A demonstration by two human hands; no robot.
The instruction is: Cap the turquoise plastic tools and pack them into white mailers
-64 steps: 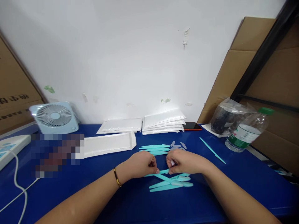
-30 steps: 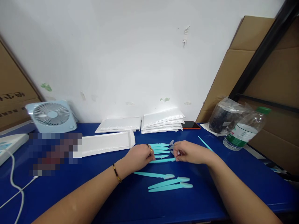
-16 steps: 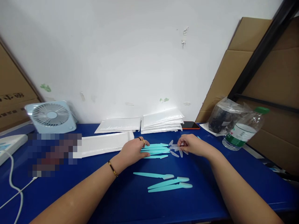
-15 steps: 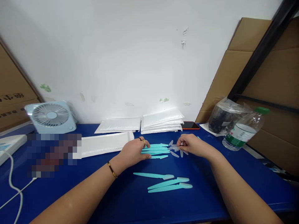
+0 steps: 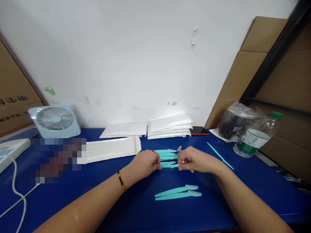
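Between my hands is a turquoise eyebrow razor [image 5: 170, 166]. Its handle end is pinched in my left hand [image 5: 147, 163], while my right hand [image 5: 191, 159] has closed fingers at its blade end. Whether a clear cap sits in those right fingers is hard to make out. Just beyond lie several more turquoise razors [image 5: 166, 154], side by side and partly covered by my hands. A loose translucent blade cap [image 5: 179, 148] shows behind my right hand. Nearer to me, two razors with pale capped blades [image 5: 177, 193] rest on the blue table [image 5: 136, 207].
One more razor [image 5: 220, 155] lies slanted on the right, before a water bottle [image 5: 255, 139] and a bagged dark object [image 5: 229, 123]. White padded envelopes [image 5: 170, 126] and a phone [image 5: 200, 130] line the wall. A fan [image 5: 55, 119] stands at left.
My left hand has picked up one of the three nearer razors and brought it back to the others. My right hand has shifted left and closed at its blade end.
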